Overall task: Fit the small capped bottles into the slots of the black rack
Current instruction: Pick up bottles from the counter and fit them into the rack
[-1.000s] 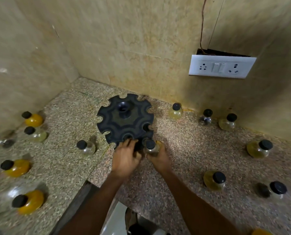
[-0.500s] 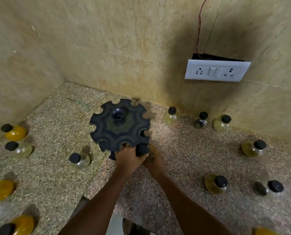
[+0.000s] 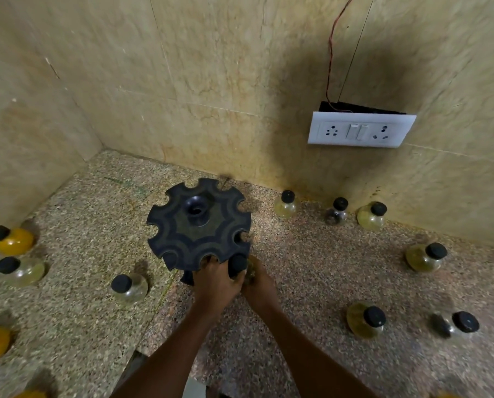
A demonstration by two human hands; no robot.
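Bottles around rack

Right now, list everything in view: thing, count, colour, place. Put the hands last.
black rack: one, black, round with notched slots, on the counter near the corner.
bottle at the rack: one, black cap, at a near-edge slot between the hands.
orange bottles: at least two, orange with black caps, left edge.
pale bottles on the left: two, clear to pale yellow, black caps, left of the rack.
bottles by the wall: three, pale or dark, black caps, along the back wall.
bottles on the right: three, yellowish or dark, black caps.
switch plate: one, white, on the wall.
counter: one, speckled granite.
left hand: steadies the rack's near edge.
right hand: holds the bottle at the rack.
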